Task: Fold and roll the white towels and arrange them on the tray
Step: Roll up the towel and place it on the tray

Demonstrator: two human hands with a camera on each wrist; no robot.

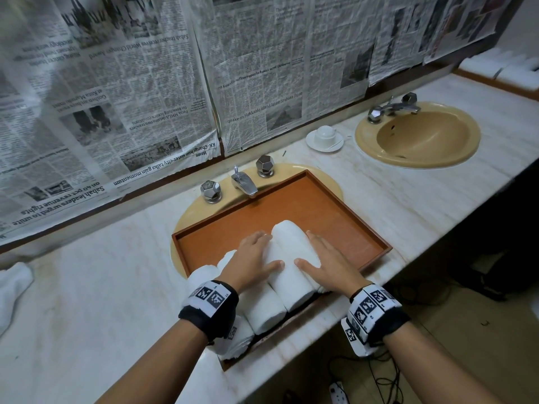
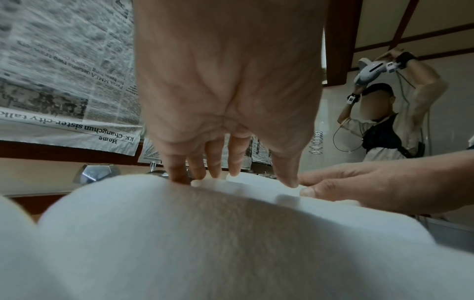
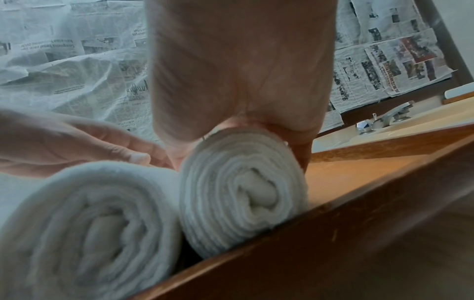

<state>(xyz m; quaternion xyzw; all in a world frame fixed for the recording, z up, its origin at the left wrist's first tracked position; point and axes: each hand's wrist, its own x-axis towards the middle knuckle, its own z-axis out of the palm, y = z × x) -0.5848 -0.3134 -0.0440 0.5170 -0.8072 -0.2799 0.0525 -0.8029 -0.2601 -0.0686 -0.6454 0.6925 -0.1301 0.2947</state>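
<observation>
A brown wooden tray (image 1: 306,205) lies over a sink. Several rolled white towels fill its near left part, side by side. The rightmost roll (image 1: 287,240) lies between my hands. My left hand (image 1: 256,255) rests flat on its left side and on the neighbouring roll (image 1: 262,307), fingers straight. My right hand (image 1: 323,258) lies flat along its right side, thumb on top. In the right wrist view my right hand (image 3: 238,71) covers the top of that roll (image 3: 243,186), beside another roll (image 3: 97,229) and the tray wall (image 3: 333,233). The left wrist view shows my left hand (image 2: 225,101) with its fingertips (image 2: 218,172) on white towel.
A loose white towel (image 1: 11,287) lies on the counter at far left. The faucet (image 1: 243,182) stands behind the tray. A cup on a saucer (image 1: 324,137) and a second sink (image 1: 420,135) are to the right. Another person (image 2: 379,121) stands beyond. Cables lie on the floor.
</observation>
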